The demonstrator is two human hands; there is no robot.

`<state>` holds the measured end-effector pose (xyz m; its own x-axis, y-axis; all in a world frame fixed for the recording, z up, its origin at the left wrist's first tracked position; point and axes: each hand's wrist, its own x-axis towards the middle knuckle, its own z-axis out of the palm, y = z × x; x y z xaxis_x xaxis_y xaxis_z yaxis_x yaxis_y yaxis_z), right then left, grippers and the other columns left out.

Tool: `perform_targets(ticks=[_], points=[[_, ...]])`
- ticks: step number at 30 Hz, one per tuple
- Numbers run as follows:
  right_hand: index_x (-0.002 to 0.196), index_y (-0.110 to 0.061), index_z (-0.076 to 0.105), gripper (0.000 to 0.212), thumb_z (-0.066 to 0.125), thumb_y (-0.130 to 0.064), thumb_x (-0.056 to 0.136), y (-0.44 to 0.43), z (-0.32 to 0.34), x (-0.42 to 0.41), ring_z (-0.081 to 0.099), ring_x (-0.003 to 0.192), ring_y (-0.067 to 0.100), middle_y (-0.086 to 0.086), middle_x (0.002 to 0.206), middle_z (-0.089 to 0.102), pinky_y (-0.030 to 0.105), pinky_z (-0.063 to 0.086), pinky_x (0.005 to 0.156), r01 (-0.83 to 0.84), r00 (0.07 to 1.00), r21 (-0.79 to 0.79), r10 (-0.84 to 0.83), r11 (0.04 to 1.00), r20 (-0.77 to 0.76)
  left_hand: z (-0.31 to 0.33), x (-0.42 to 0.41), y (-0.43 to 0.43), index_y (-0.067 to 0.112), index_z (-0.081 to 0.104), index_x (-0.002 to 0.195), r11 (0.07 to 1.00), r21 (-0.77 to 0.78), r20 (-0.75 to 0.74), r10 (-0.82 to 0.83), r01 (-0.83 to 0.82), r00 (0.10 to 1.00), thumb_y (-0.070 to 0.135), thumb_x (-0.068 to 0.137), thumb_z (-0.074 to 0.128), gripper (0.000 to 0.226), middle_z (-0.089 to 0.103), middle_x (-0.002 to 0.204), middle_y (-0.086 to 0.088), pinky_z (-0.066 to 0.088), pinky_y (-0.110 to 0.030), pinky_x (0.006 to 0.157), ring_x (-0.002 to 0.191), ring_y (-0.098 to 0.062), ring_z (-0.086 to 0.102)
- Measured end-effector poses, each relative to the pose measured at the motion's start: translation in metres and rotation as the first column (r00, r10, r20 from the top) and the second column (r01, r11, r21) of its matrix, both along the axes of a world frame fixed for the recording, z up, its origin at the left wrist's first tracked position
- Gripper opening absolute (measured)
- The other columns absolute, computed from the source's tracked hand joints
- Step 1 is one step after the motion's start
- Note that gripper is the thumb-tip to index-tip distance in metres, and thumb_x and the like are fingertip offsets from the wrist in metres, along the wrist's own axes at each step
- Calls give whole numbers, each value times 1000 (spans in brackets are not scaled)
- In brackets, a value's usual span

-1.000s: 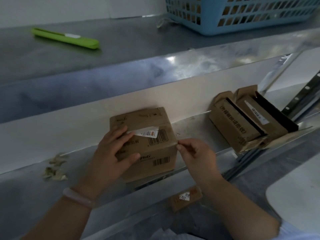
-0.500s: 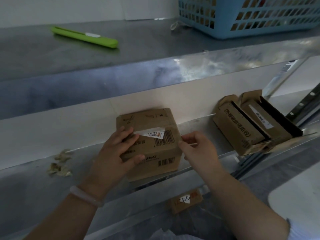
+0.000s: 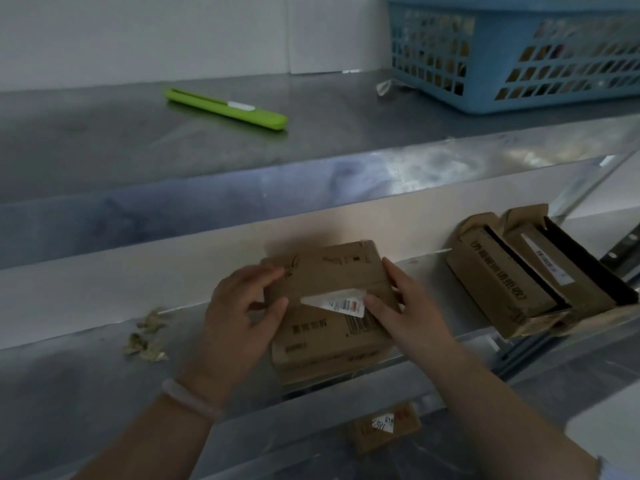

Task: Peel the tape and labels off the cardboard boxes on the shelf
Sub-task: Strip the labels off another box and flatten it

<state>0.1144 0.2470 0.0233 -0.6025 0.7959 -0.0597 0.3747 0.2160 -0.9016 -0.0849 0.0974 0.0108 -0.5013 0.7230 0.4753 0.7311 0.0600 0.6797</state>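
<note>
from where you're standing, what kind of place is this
Probably a stockroom or packing area. It has bare steel shelving. On it are a cardboard box with a barcode label and two opened boxes beside it. A blue plastic basket sits on the upper shelf.

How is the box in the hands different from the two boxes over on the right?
The held box is closed, and the left hand and right hand grip it; the right boxes gape open, untouched. The held box's barcode label looks partly peeled; the right boxes' white strip lies flat. All are brown cardboard on one shelf.
</note>
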Motion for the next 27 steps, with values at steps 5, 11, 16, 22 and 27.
perform_targets(ticks=[5,11,16,22,27], points=[[146,-38,35,63,64,-37,89,9,1,2,50,113,1,-21,127,50,4,45,79,-78,997,-6,78,997,25,4,-14,5,38,49,128,985,-146,602,16,91,798,28,84,71,51,54,132,14,42,-33,104,122,-6,50],[116,-34,65,49,50,-66,81,-8,5,-11,51,113,18,-5,120,61,27,34,94,-33,961,680,-164,733,224,-10,3,7,28,63,108,975,-189,584,204,-113,786,45,81,70,33,68,99,13,51,-22,76,93,-6,64],[141,-39,41,88,29,-88,69,-28,12,-15,22,140,13,-14,150,32,28,17,114,-313,867,586,-27,747,498,-7,36,-2,35,60,91,992,-110,519,112,-64,848,49,79,59,18,67,84,17,43,-5,62,78,12,60],[147,-44,28,76,63,-59,82,11,26,-3,-6,143,-6,-24,158,11,23,1,118,-565,782,276,398,777,480,-12,2,3,43,59,111,988,-117,324,-55,98,945,53,89,57,24,58,120,14,49,-17,87,106,2,56],[137,-54,36,67,67,-55,77,23,26,-6,-9,145,0,-24,155,7,25,0,116,-683,710,261,535,682,457,5,-22,23,33,49,138,916,-381,-344,-266,125,901,56,89,37,55,30,155,0,21,-41,117,142,-23,25]])
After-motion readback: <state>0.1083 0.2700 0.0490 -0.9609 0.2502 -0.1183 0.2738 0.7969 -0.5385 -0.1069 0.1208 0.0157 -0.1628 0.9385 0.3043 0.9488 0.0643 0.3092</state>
